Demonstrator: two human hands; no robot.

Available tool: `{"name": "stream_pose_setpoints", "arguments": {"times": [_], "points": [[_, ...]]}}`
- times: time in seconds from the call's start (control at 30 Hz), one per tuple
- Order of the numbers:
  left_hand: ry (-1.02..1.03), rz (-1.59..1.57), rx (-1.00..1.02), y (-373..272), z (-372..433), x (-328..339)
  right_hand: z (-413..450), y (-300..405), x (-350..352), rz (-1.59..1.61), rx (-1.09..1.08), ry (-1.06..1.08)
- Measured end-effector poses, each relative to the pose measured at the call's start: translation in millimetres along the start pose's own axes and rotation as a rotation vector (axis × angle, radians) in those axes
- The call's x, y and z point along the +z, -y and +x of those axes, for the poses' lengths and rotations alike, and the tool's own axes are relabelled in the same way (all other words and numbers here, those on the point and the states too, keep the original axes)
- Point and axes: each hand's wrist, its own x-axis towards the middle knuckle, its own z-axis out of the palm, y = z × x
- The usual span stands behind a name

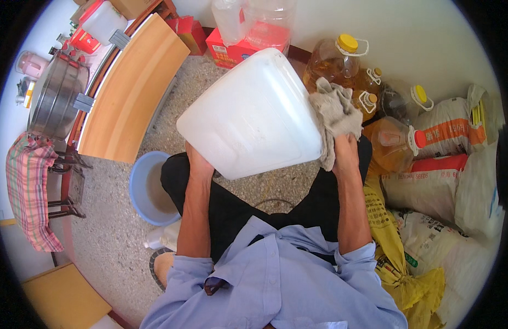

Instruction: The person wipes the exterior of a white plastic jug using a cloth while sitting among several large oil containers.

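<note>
A large white translucent plastic container (250, 119) is held up between my knees, a broad smooth face turned towards me. My left hand (199, 161) grips its lower left edge, with the fingers hidden beneath it. On the other side, my right hand (346, 151) holds a crumpled grey cloth (336, 109) that lies against the container's right side. Part of that hand is covered by the cloth. Left of my knee stands a blue plastic basin (135, 185) with cloudy water (161, 191) in it.
Yellow-capped oil jugs (330, 61), a red-capped jug (387, 144) and printed sacks (422, 177) crowd the right side. Red boxes (219, 53) stand by the wall. At left are a wooden panel (134, 90), a steel pot (60, 96) and a stool with a plaid cloth (32, 193).
</note>
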Motion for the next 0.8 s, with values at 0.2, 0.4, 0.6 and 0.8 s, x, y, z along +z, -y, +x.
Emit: {"name": "stream_pose_setpoints", "arguments": {"times": [0.2,0.4,0.6,0.8], "points": [[0.030,0.113,0.078,4.4,-2.4,-5.9,-39.2,38.5,-0.6,-0.336,-0.350,0.409],[0.060,0.133,0.066,6.0,-2.1,-7.5,-46.0,44.9,1.6,-0.519,-0.493,0.441],[0.060,0.040,0.051,10.0,2.6,-22.2,-53.6,43.4,2.4,-0.570,-0.595,0.465],[0.050,-0.012,-0.056,12.4,5.2,-24.2,-51.8,19.3,-7.2,-0.507,-0.612,0.397]]}}
